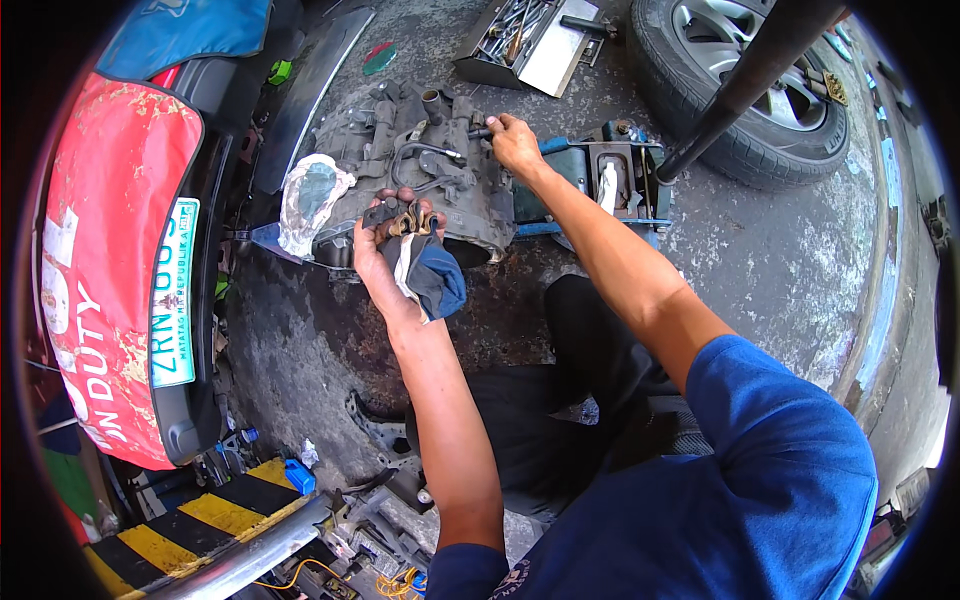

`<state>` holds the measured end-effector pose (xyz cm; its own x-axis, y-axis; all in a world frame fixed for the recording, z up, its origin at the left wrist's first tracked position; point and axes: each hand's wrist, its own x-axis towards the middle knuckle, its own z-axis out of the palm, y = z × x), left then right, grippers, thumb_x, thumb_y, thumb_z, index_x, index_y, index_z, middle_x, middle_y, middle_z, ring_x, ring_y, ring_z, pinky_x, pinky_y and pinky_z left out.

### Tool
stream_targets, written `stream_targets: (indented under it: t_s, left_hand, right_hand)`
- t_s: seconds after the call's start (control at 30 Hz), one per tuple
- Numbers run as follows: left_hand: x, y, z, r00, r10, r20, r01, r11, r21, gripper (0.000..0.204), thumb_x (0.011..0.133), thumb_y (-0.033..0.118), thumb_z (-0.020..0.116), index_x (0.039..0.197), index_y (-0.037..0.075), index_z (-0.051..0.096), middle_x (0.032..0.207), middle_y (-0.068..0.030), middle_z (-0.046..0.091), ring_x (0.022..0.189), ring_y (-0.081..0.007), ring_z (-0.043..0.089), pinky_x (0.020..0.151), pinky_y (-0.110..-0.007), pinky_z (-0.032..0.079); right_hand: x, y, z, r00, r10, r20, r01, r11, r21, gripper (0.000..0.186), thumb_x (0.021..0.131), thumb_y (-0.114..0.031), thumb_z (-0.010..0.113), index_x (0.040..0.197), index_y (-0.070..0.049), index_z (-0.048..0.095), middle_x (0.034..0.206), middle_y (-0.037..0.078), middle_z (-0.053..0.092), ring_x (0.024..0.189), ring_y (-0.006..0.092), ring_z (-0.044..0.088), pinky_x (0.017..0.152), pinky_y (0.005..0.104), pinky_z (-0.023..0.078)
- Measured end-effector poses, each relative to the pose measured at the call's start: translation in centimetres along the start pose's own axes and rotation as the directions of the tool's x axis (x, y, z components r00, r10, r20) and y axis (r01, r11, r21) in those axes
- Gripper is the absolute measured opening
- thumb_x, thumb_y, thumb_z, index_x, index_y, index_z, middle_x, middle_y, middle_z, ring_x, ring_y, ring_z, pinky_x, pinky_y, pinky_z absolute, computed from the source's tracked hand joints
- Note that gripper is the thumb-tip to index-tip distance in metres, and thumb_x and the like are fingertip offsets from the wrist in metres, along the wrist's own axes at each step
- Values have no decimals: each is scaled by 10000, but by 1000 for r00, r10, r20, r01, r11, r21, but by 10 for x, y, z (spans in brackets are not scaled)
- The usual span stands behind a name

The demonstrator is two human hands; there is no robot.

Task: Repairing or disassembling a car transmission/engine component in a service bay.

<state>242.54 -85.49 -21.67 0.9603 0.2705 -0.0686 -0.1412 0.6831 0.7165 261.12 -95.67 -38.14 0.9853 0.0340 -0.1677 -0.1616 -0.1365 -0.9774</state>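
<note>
In the head view my left hand [370, 240] grips a blue-and-white cloth [440, 280] together with small blackened and brass-coloured metal parts [413, 218], held over the front of a grey cast-metal gearbox housing [476, 206]. My right hand [515, 145] is closed around a dark cylindrical piece [483, 133] at the housing's upper right side; I cannot tell whether it is loose or attached. A crumpled white cloth or wrap [300, 230] sits at the housing's left end. A blue-framed jack [630, 220] stands just right of it.
A car rear with a red cover [100, 280] fills the left. An open toolbox [495, 40], a wheel [660, 75] and a long dark pole [735, 90] are at the back and right. A striped barrier [190, 525] and loose parts lie at the lower left.
</note>
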Motion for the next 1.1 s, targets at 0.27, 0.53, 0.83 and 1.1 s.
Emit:
stream_targets:
  t_s: [0.27,0.53,0.83,1.1]
  left_hand:
    - [2,-6,11,1000,20,-22,-19,999,46,237,938,217,531,1060,21,583,1022,-126,586,896,-274,580,773,-410,500]
    - [0,-4,12,998,32,-56,-29,998,56,223,929,217,550,1025,22,597,990,-129,597,876,-276,586,765,-410,506]
    - [0,-1,10,999,43,-18,-42,999,8,221,930,210,549,1050,26,576,999,-128,600,876,-269,592,758,-409,510]
    - [4,-3,9,1000,14,-18,-15,999,-38,210,939,209,542,1035,25,576,993,-139,605,866,-274,596,753,-414,514]
  right_hand:
    - [9,4,-9,984,158,-87,-148,982,113,320,927,-272,616,1041,25,584,1005,251,676,1023,391,641,889,439,475]
    - [-3,6,-15,994,-108,-5,108,992,59,362,932,-287,596,1098,32,556,1055,263,662,1066,412,620,917,438,467]
    - [-6,-3,-22,991,-128,38,130,991,-44,386,933,-313,557,1125,21,580,1071,273,659,1076,427,612,927,450,465]
    - [8,0,-29,980,-142,137,153,985,-77,405,922,-359,586,1050,23,632,1036,288,660,1055,440,614,910,462,468]
